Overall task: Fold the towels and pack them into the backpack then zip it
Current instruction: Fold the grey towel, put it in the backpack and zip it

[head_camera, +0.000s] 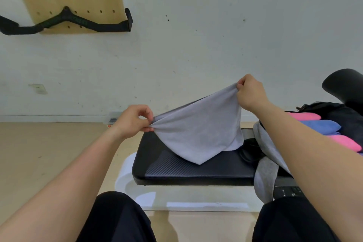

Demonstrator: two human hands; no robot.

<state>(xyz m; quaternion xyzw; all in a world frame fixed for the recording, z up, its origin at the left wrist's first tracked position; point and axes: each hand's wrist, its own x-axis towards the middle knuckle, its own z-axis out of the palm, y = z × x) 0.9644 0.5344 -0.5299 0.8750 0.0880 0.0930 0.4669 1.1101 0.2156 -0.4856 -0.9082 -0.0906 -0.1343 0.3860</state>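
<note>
Two hands on one towel. My left hand (pixel 135 122) pinches one corner of the grey towel (pixel 198 129) between thumb and fingers. My right hand (pixel 250 92) pinches another corner, held higher and further out. The towel hangs between them in a sagging triangle, its lowest tip touching the black bench (pixel 186 169) in front of my knees. Cannot tell if it is a single layer or already doubled.

Step, as I judge it: folding, with this towel lifted and stretched out, not yet laid down or packed. The next move calls for levelling my hands, lowering the cloth flat onto the bench pad and bringing the corners together so the edges line up. It's soft cloth, so it will droop and skew if I let the tension go.

Containers: the black backpack (pixel 343 116) lies at the right end of the bench, open and unzipped. A pink towel (pixel 306 116), a blue towel (pixel 322 125) and a second pink towel (pixel 345 142) sit folded at its mouth, side by side and touching. Cannot tell whether they are fully inside or just resting on the flap. A second grey cloth (pixel 265 179) drapes over the bench edge under my right forearm, partly hidden, unfolded, so more folding is left before zipping.
</note>
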